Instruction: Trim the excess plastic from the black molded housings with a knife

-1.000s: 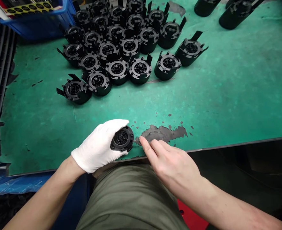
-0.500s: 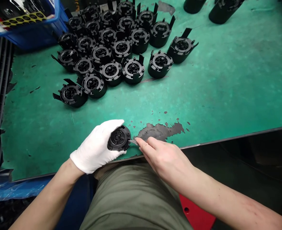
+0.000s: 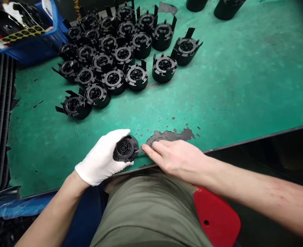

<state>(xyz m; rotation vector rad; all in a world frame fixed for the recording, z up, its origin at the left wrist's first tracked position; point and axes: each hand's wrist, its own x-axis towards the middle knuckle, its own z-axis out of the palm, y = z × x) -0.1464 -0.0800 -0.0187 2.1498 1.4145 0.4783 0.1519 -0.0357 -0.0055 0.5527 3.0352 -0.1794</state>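
My left hand, in a white glove, is wrapped round a round black plastic housing near the table's front edge. The housing's ribbed, ringed face is turned up towards me. My bare right hand is closed on a small knife; its handle is hidden in the fingers. The pointed blade reaches to the right rim of the housing. Whether it touches the rim is hard to tell. Several similar black housings stand grouped farther back on the table, some with upright tabs.
The green tabletop has a worn dark patch beside my right hand. A blue bin holding parts stands at the back left. Black cylindrical parts stand at the far edge. A red stool is below the table.
The view has shifted slightly, so the grouped housings appear farther left. My right hand has turned flatter, with the blade still at the housing's right rim. My left hand keeps its hold.
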